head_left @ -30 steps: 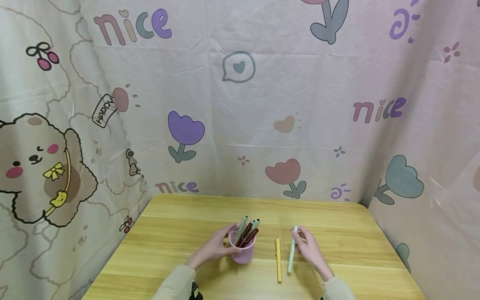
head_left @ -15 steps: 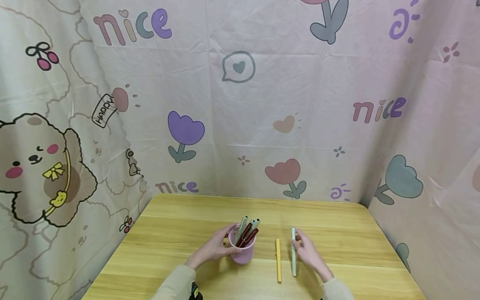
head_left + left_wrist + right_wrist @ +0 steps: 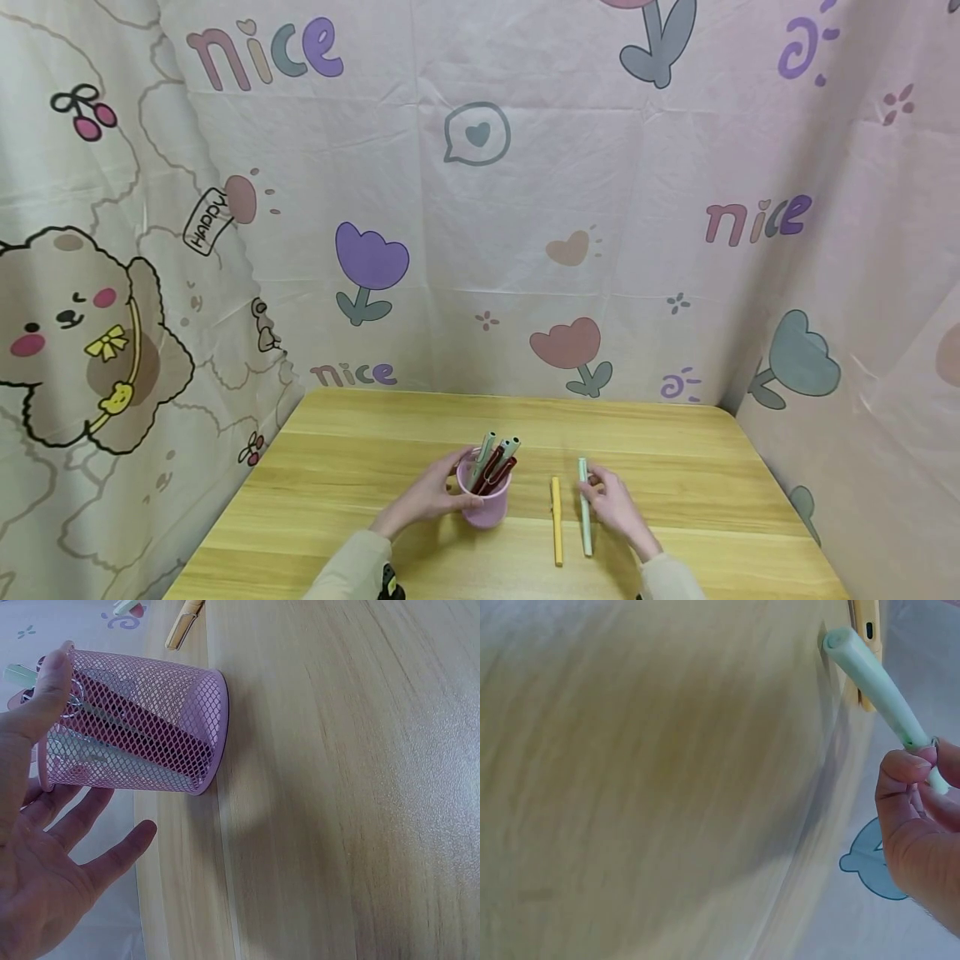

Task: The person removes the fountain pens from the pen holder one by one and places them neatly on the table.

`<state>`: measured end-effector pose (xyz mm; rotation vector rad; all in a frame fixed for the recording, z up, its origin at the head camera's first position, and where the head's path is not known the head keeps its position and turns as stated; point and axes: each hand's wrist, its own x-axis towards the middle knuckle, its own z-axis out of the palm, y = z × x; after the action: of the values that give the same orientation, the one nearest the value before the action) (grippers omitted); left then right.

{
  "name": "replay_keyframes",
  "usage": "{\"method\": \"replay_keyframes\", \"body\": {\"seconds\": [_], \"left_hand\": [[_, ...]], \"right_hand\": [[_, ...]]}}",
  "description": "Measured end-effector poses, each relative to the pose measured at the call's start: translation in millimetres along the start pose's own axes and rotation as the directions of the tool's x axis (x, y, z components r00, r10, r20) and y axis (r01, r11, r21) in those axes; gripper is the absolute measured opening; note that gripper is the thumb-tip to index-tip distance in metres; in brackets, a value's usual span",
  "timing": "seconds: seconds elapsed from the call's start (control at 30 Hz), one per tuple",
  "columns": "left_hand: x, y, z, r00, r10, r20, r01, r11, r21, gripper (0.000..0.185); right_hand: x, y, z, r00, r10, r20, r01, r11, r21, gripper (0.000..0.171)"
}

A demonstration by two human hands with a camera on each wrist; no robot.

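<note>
My left hand [image 3: 429,493] holds a pink mesh pen holder [image 3: 486,512] near its rim, thumb on the near side and fingers on the far side. Several pens [image 3: 492,468], dark red and pale green, lean inside it. The left wrist view shows the pen holder [image 3: 135,724] standing on the table. My right hand [image 3: 612,503] pinches a pale green pen [image 3: 586,530] between thumb and fingers. In the right wrist view the green pen [image 3: 877,686] slants, one end at or just above the wood. A yellow pen [image 3: 557,527] lies between the pen holder and the green pen.
A wood-grain table [image 3: 360,450] lies under everything. Its back edge meets a printed curtain [image 3: 480,233], which also hangs along both sides.
My right hand has moved slightly left and nearer to me with the green pen, which has turned from slanting to almost parallel with the yellow pen. The left hand and pen holder have stayed put.
</note>
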<state>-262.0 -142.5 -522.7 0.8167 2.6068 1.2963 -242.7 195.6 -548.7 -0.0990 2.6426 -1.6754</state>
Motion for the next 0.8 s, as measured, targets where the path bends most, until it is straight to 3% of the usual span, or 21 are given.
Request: {"method": "replay_keyframes", "body": {"seconds": [0.13,0.4,0.6,0.8], "left_hand": [[1.1,-0.6,-0.2,1.000,-0.004,0.003,0.004,1.000,-0.001,0.092],[1.8,-1.6,-0.4,1.000,-0.003,0.000,0.003,1.000,0.001,0.092],[1.8,-2.2,-0.1,1.000,-0.001,0.006,0.001,1.000,-0.005,0.092],[2.2,-2.2,0.0,1.000,-0.003,0.005,0.003,1.000,-0.001,0.093]], "right_hand": [[0,0,1,1.000,-0.010,0.015,0.010,1.000,-0.005,0.037],[2,6,4,0.998,-0.021,0.059,0.024,0.998,-0.058,0.042],[3,8,6,0.997,-0.015,0.077,0.022,0.996,-0.085,0.058],[4,10,7,0.994,-0.029,0.104,0.040,0.994,-0.104,0.056]]}}
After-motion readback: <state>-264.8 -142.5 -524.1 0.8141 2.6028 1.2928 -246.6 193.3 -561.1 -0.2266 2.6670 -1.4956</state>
